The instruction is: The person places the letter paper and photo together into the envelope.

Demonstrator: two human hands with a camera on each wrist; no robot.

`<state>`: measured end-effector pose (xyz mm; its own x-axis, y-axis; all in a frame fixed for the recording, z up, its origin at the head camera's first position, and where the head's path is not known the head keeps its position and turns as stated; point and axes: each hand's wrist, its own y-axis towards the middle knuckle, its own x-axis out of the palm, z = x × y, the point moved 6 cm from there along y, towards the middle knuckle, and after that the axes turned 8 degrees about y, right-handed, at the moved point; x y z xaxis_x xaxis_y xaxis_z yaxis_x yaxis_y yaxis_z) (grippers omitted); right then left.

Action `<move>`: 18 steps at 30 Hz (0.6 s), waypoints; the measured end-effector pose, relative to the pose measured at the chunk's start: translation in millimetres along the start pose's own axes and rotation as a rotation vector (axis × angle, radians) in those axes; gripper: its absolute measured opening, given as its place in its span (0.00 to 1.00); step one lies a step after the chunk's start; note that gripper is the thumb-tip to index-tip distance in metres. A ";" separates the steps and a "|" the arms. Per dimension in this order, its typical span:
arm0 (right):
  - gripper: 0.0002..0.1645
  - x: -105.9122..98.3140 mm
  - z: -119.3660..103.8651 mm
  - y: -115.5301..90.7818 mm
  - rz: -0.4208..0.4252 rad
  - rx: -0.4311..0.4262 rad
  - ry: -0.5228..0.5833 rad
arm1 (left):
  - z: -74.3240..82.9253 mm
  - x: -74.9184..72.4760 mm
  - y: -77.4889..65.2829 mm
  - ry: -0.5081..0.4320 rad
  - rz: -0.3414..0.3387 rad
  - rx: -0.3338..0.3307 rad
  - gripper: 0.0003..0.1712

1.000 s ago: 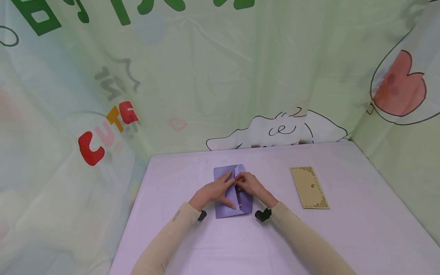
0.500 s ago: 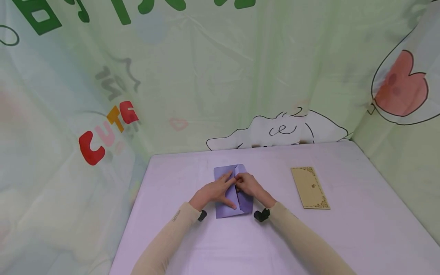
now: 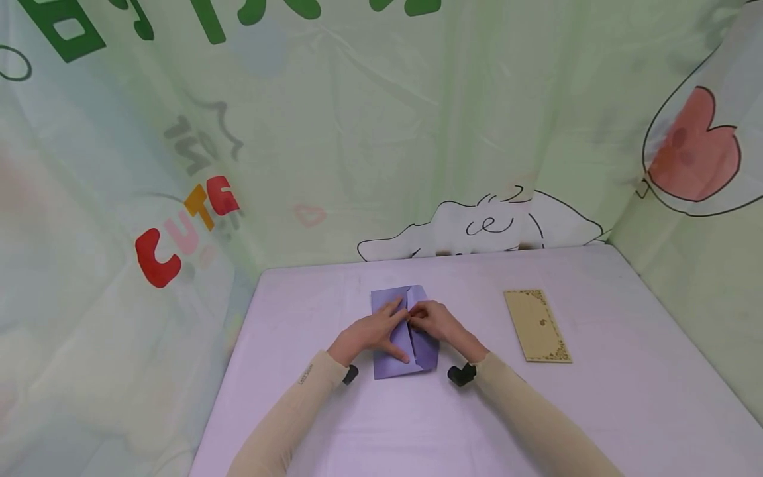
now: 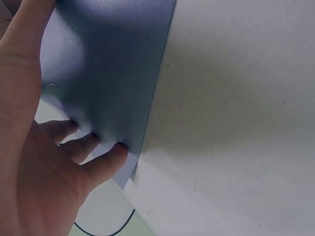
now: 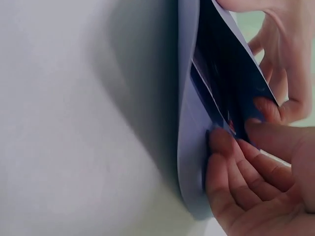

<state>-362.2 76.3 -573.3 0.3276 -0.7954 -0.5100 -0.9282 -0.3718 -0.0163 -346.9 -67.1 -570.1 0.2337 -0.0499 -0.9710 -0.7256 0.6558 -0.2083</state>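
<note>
A purple envelope (image 3: pixel 403 336) lies on the table (image 3: pixel 381 424). The left hand (image 3: pixel 371 331) rests on it, fingers spread. The right hand (image 3: pixel 438 323) bends its fingers at the slit; I can't tell what they pinch. Something dark (image 5: pixel 220 101) sits inside. Colored letters (image 3: pixel 189 248) on the cloth (image 3: pixel 369 132) start with "CUT". Sleeve (image 3: pixel 312 387) print is too small.

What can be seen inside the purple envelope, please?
The right wrist view shows what looks like a thin, pale-edged insert inside the purple envelope; the rest is hidden by the envelope and the right fingers.
</note>
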 end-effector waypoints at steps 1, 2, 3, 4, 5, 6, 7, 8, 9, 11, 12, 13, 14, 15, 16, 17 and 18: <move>0.12 -1.8 0.6 -1.3 0.004 0.001 -0.008 | -0.3 0.2 0.4 0.000 0.002 0.000 0.52; 0.12 -3.6 1.6 -2.6 0.009 0.002 -0.019 | -0.5 0.5 0.8 0.003 0.005 -0.001 0.51; 0.12 -6.0 1.8 -4.7 0.015 0.006 -0.027 | -0.9 1.1 1.3 0.007 0.007 -0.002 0.51; 0.12 -8.7 2.3 -7.0 0.019 0.007 -0.033 | -1.2 1.7 1.8 0.010 0.006 -0.003 0.51; 0.13 -11.4 2.5 -9.6 0.023 0.008 -0.041 | -1.1 2.0 1.9 0.013 0.008 -0.003 0.51; 0.13 -14.3 3.3 -12.4 0.026 0.014 -0.045 | -1.3 2.3 2.2 0.015 0.009 -0.005 0.51; 0.13 -17.5 3.6 -15.6 0.028 0.018 -0.044 | -1.1 2.3 2.3 0.016 0.011 -0.005 0.50; 0.13 -20.7 4.5 -18.9 0.030 0.025 -0.041 | -0.9 2.1 2.3 0.018 0.014 -0.005 0.50; 0.14 -24.2 4.9 -22.3 0.031 0.025 -0.036 | -0.7 1.6 2.3 0.016 0.016 -0.005 0.50; 0.14 -31.6 7.7 -29.0 0.042 0.032 -0.041 | 0.0 0.3 1.9 0.010 0.018 -0.005 0.50; 0.15 -35.9 9.7 -32.3 0.054 0.035 -0.048 | 0.2 -0.1 1.9 0.008 0.016 -0.005 0.49; 0.15 -40.2 11.5 -35.5 0.067 0.039 -0.054 | 0.3 -0.7 1.5 0.007 0.015 -0.005 0.49; 0.15 -44.6 13.3 -38.7 0.079 0.037 -0.066 | 0.4 -1.3 1.1 0.004 0.013 -0.006 0.49; 0.15 -49.1 15.5 -42.1 0.092 0.035 -0.078 | 0.4 -1.6 0.9 0.001 0.011 -0.006 0.49; 0.16 -53.8 18.2 -45.5 0.109 0.041 -0.090 | 0.5 -1.8 0.6 -0.004 0.010 -0.005 0.49; 0.16 -58.6 21.0 -48.9 0.127 0.047 -0.100 | 0.6 -1.8 0.3 -0.008 0.009 -0.004 0.49; 0.16 -63.4 23.7 -52.3 0.139 0.048 -0.112 | 0.5 -1.7 0.1 -0.008 0.009 -0.003 0.49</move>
<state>-338.6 157.6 -560.4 0.1764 -0.7783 -0.6026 -0.9713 -0.2368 0.0215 -347.1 -66.5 -568.4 0.2322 -0.0373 -0.9719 -0.7295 0.6542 -0.1994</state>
